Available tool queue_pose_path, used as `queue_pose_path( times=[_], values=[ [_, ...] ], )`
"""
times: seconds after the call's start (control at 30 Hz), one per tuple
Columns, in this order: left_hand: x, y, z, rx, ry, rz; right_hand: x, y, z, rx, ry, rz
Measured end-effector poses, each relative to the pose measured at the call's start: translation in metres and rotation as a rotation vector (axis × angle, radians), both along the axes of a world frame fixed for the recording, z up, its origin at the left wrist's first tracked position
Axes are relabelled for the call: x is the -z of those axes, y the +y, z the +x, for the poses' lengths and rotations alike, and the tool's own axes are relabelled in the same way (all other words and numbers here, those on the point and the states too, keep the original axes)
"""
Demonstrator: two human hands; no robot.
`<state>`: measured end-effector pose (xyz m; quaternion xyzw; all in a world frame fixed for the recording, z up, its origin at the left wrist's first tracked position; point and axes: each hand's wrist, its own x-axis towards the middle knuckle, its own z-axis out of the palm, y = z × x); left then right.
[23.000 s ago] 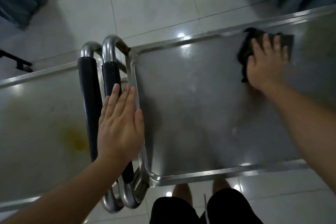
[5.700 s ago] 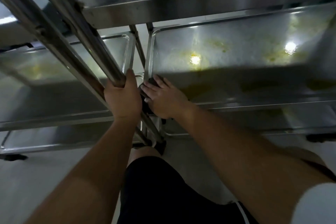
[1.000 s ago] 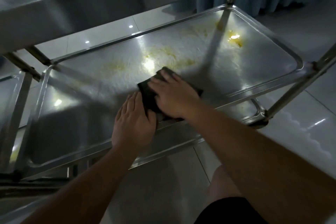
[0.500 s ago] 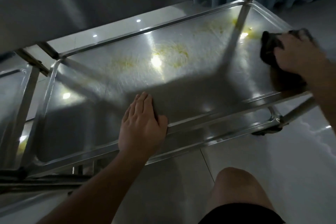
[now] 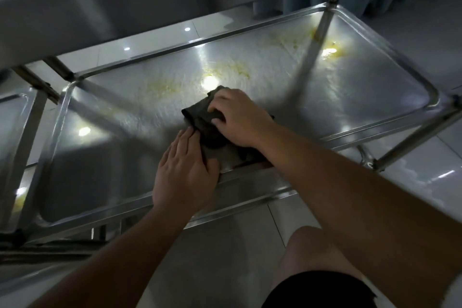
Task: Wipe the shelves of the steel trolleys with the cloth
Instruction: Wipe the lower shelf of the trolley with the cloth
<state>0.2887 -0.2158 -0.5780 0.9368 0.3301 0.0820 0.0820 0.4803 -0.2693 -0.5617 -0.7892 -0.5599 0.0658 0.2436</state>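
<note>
Right hand [image 5: 240,120] curls over crumpled dark cloth [image 5: 200,117] mid-shelf on brushed steel trolley shelf [image 5: 362,87], yellow-stained; left hand [image 5: 185,170] lies flat, fingers straight, at the rounded front rim

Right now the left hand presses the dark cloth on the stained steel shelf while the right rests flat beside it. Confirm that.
Hands are swapped. In the head view the right hand presses the dark cloth on the stained steel shelf; the left hand rests flat beside it.

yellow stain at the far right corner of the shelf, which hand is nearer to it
Right. The right hand presses the cloth mid-shelf, well short of the yellow stain. The left hand lies flat at the shelf's near rim, farther away.
</note>
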Motion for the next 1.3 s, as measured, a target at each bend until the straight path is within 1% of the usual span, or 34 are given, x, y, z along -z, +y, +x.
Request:
queue_pose_path(
  times=[0.07,0.13,0.23,0.3,0.37,0.47,0.57,0.63,0.7,0.77,0.83,0.9,0.97,1.0,1.1,1.2,1.3],
  values=[
    [0.0,-0.001,-0.001,-0.006,0.006,0.008,-0.004,-0.018,0.041,0.067,-0.049,-0.012],
    [0.001,-0.002,-0.001,-0.007,0.001,0.014,-0.008,-0.046,0.095,0.245,-0.095,-0.04],
    [0.003,0.0,-0.001,-0.006,-0.009,0.025,-0.007,-0.119,0.172,0.539,-0.164,-0.087],
    [0.005,0.0,-0.001,-0.004,-0.013,0.032,-0.007,-0.173,0.204,0.69,-0.192,-0.143],
    [0.007,0.0,-0.001,-0.005,-0.015,0.03,-0.009,-0.209,0.216,0.785,-0.177,-0.211],
    [0.008,0.0,-0.001,-0.012,-0.027,0.019,-0.006,-0.216,0.187,0.815,-0.212,-0.277],
    [0.008,0.0,0.001,-0.021,-0.034,0.009,-0.002,-0.196,0.117,0.76,-0.301,-0.256],
    [0.007,-0.001,0.001,-0.023,-0.031,0.001,-0.001,-0.179,0.06,0.648,-0.332,-0.149],
    [0.006,-0.002,0.001,-0.023,-0.024,0.0,-0.001,-0.156,0.003,0.483,-0.304,-0.047],
    [0.004,-0.003,0.001,-0.019,-0.025,0.002,-0.002,-0.13,-0.04,0.293,-0.29,-0.016],
    [0.002,-0.004,0.0,-0.008,-0.024,0.002,-0.003,-0.116,-0.06,0.167,-0.302,-0.013],
    [0.001,-0.004,-0.001,0.002,-0.025,-0.006,-0.006,-0.119,-0.052,0.133,-0.32,-0.019],
    [0.0,-0.004,-0.001,0.006,-0.024,-0.012,-0.009,-0.136,-0.026,0.166,-0.317,-0.039],
    [0.0,-0.004,-0.001,0.006,-0.022,-0.014,-0.01,-0.149,-0.007,0.215,-0.317,-0.053],
    [0.001,-0.003,0.001,0.006,-0.025,-0.012,-0.015,-0.198,0.063,0.48,-0.299,-0.155],
    [0.002,-0.004,0.001,0.005,-0.035,-0.008,-0.023,-0.244,0.122,0.755,-0.32,-0.253],
    [0.003,-0.004,0.001,0.0,-0.051,-0.003,-0.025,-0.248,0.139,0.921,-0.246,-0.269]
  ],
)
